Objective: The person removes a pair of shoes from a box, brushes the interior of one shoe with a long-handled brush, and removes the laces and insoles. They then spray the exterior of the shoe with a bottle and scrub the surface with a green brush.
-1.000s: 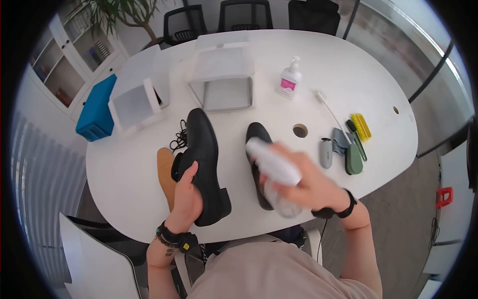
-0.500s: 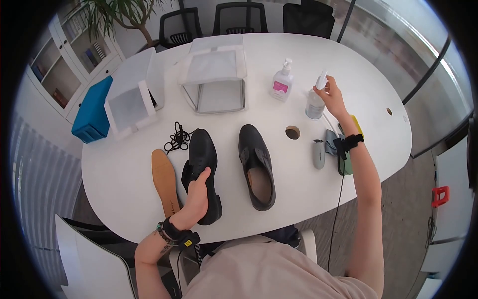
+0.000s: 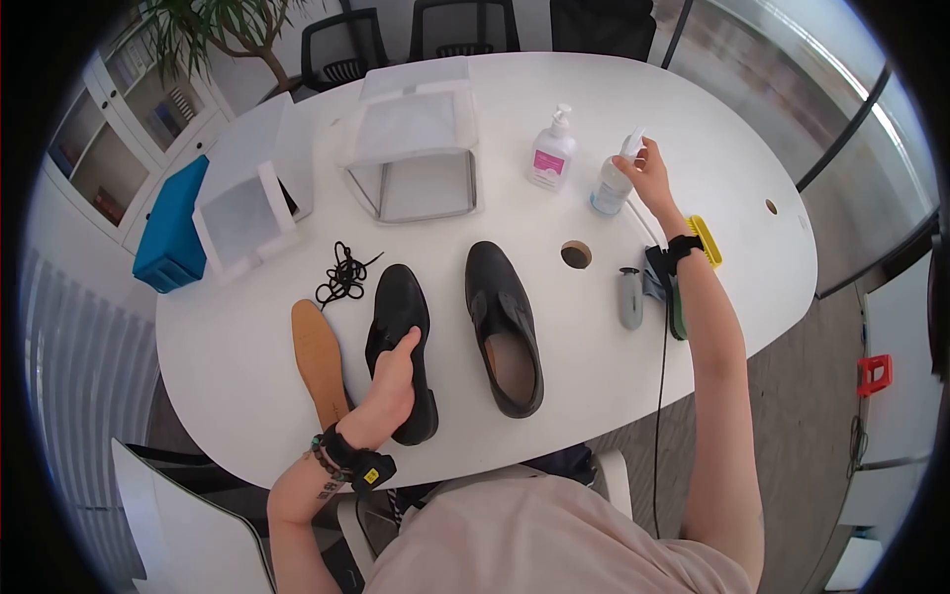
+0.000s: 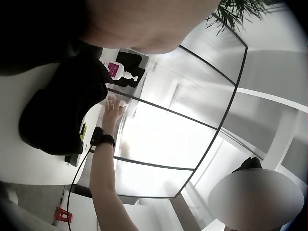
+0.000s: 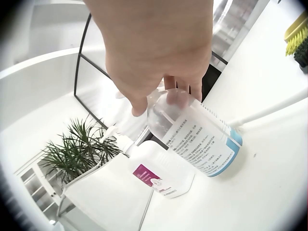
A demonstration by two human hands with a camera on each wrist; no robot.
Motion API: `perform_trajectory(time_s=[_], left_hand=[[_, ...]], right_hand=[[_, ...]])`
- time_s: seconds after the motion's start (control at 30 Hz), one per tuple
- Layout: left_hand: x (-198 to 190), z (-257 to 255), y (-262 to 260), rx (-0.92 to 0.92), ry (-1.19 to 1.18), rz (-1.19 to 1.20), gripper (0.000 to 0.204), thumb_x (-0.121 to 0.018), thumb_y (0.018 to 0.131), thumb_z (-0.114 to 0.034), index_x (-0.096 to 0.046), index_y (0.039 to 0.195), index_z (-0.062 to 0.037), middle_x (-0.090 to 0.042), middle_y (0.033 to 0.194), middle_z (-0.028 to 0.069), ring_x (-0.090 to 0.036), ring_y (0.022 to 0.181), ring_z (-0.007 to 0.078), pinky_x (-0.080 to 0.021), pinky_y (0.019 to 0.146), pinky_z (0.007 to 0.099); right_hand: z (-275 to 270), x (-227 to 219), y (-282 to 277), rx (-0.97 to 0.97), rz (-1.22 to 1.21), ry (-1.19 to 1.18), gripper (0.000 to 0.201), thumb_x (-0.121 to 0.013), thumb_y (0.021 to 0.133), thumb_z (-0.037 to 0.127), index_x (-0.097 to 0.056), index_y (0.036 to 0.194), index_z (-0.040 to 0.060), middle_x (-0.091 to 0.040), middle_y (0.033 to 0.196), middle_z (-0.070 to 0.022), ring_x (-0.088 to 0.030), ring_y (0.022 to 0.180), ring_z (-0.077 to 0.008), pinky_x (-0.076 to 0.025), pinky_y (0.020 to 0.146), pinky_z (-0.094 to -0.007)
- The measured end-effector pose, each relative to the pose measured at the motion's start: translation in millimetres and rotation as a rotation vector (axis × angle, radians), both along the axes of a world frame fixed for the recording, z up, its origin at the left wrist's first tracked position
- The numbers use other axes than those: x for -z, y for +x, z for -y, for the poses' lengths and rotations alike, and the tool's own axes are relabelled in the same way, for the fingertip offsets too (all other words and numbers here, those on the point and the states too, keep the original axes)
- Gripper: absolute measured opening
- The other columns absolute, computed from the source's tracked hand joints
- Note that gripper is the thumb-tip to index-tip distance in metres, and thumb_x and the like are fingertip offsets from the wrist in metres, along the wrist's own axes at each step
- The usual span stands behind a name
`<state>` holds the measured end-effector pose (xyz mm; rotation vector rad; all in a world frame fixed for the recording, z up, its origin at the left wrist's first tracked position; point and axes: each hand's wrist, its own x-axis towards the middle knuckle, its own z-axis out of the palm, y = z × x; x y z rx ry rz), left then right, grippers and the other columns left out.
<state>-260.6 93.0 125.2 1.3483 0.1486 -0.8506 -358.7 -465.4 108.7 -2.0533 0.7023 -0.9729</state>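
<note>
My left hand (image 3: 388, 394) grips a black shoe (image 3: 399, 295), thumb over its upper, toe pointing away from me; in the left wrist view that shoe (image 4: 60, 108) is a dark shape. To its right a second black shoe (image 3: 495, 287) rests on the table, its tan lining visible. At the table's right, my right hand (image 3: 650, 178) holds the top of a clear spray bottle (image 3: 609, 190). In the right wrist view my thumb and fingers (image 5: 138, 106) are around the neck of the bottle (image 5: 197, 139), whose blue-edged base is at the table.
A white pump bottle (image 3: 550, 153) stands left of the spray bottle. Black laces (image 3: 343, 277) and a tan insole (image 3: 319, 346) lie left of the shoes. Two translucent boxes and a blue case (image 3: 173, 233) are behind. A grey tool (image 3: 630, 300) and yellow brush (image 3: 705, 241) lie right.
The spray bottle has gone from above the right-hand shoe to the table beside the pump bottle, in my right hand. My left hand has lowered its shoe toward the table.
</note>
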Motion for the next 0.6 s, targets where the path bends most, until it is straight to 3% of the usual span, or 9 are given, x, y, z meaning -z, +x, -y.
perform_trajectory(time_s=[0.2, 0.6], left_hand=[[11.4, 1.4, 2.9, 0.173, 0.002, -0.047, 0.041, -0.075, 0.103, -0.022, -0.07, 0.124, 0.0131, -0.074, 0.126, 0.0134, -0.067, 0.116, 0.0211, -0.05, 0.105, 0.0363], [18.6, -0.5, 6.7, 0.188, 0.011, -0.028, 0.038, -0.079, 0.098, -0.019, -0.072, 0.119, 0.0114, -0.074, 0.122, 0.0116, -0.067, 0.115, 0.0199, -0.05, 0.103, 0.0362]], right_hand=[[-7.0, -4.5, -0.9, 0.02, -0.005, -0.008, 0.099, -0.094, 0.088, 0.038, -0.037, 0.16, 0.0002, -0.071, 0.13, -0.024, -0.071, 0.121, -0.0347, -0.059, 0.101, -0.0442], [-21.9, -19.0, -13.1, 0.002, -0.08, -0.027, 0.109, -0.097, 0.084, 0.037, -0.031, 0.163, 0.0025, -0.063, 0.143, -0.0277, -0.067, 0.129, -0.0371, -0.059, 0.107, -0.0474]])
